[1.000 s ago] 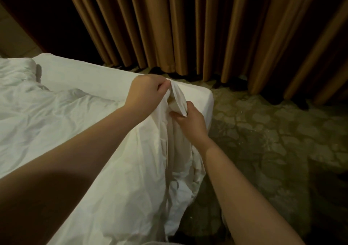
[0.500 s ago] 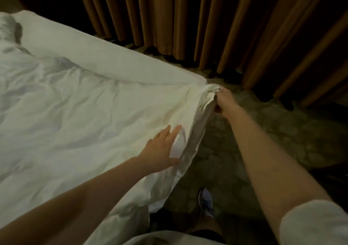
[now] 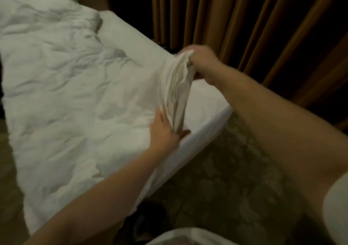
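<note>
The white duvet (image 3: 75, 94) lies crumpled over most of the bed (image 3: 205, 103), still unsmoothed, its bunched corner lifted off the mattress by the right hand (image 3: 204, 64), fingers clamped on it, while the left hand (image 3: 164, 131) seems to pinch the fold lower down.

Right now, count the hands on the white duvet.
2. The right hand grips the bunched corner of the white duvet, held up; the left hand pinches the same bunch lower, near the mattress corner.
</note>
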Demonstrator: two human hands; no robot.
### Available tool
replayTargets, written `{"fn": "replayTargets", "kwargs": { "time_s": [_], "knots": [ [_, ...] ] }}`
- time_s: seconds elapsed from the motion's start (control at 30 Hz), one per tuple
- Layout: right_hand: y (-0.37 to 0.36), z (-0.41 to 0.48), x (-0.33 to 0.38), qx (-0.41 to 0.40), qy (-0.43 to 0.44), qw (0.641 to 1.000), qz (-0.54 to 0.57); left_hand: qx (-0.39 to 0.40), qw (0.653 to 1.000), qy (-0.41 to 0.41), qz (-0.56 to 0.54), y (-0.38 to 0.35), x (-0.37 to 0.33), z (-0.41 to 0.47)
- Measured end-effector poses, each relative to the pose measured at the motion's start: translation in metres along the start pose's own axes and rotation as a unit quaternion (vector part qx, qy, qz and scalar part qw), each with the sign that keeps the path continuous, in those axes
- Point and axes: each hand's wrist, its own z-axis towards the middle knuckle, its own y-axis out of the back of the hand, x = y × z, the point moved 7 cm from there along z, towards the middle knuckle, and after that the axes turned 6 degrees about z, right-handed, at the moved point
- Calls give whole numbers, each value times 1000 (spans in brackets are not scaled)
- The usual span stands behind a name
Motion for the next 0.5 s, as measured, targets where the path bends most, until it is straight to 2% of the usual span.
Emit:
{"fn": "replayTargets", "kwargs": {
  "time_s": [0.07, 0.13, 0.2, 0.3, 0.4, 0.5],
  "knots": [
    [39, -9, 30, -81, 15, 982, 172, -120, 984, -27, 127, 33, -20, 0],
    [82, -23, 24, -163, -58, 928, 330, -112, 961, -17, 252, 39, -21, -7],
    [96, -34, 19, -197, -115, 886, 405, -72, 952, 43, 294, 23, -5, -16],
    [76, -42, 37, -156, -88, 901, 394, -57, 969, 122, 208, 6, 22, -21],
    [49, -52, 47, -111, -82, 924, 356, -77, 983, 130, 105, 11, 46, -22],
    [31, -54, 40, -100, -112, 912, 383, -72, 983, 150, 75, 0, 63, -35]
  ]
}}
